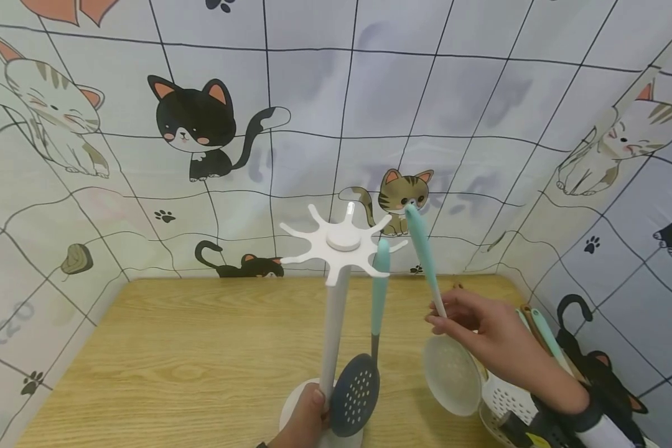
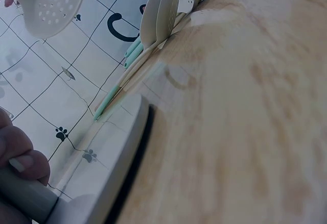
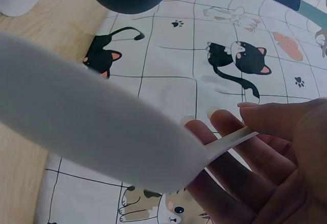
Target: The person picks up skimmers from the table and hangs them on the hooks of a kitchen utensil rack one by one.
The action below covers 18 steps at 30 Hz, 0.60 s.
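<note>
A white utensil stand (image 1: pixel 336 317) with a star-shaped top of several hook arms rises from a round base on the table. My left hand (image 1: pixel 302 420) grips its pole low down, just above the base (image 2: pixel 117 137). From one arm hangs a dark slotted skimmer (image 1: pixel 356 395) with a mint handle. To the right of the stand, my right hand (image 1: pixel 490 330) pinches the thin neck of a white skimmer (image 1: pixel 452 376), its mint handle pointing up and its bowl down. Holes in that bowl show in the left wrist view; the right wrist view has its smooth side.
At the right, a basket (image 1: pixel 488 423) holds more utensils, among them a white slotted turner (image 1: pixel 506 398) and mint handles (image 1: pixel 549 336); my right forearm passes over it. The wooden table (image 1: pixel 201 348) meets a cat-print cloth (image 1: pixel 313 93) behind and at both sides.
</note>
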Each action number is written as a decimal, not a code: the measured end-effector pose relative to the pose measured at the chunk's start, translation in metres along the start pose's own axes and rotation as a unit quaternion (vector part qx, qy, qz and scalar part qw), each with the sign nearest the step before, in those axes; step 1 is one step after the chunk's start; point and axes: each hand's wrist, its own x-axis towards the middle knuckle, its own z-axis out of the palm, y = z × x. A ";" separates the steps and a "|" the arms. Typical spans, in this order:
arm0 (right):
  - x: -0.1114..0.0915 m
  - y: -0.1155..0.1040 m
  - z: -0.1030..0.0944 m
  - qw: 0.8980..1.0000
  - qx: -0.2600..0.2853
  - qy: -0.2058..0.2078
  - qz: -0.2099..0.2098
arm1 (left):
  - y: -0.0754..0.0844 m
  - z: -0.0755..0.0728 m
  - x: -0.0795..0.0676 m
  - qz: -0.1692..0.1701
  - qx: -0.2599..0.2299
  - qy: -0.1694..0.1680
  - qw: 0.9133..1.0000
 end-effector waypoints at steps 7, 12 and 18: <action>0.000 -0.010 -0.002 1.000 -0.017 0.004 -0.012 | 0.001 -0.001 0.003 0.025 -0.015 -0.015 0.999; 0.000 -0.017 -0.004 1.000 -0.019 0.004 -0.021 | 0.000 0.000 0.002 0.014 -0.019 -0.008 1.000; 0.002 -0.023 -0.004 0.999 -0.022 0.012 -0.037 | 0.000 0.000 0.001 0.008 -0.019 0.000 1.000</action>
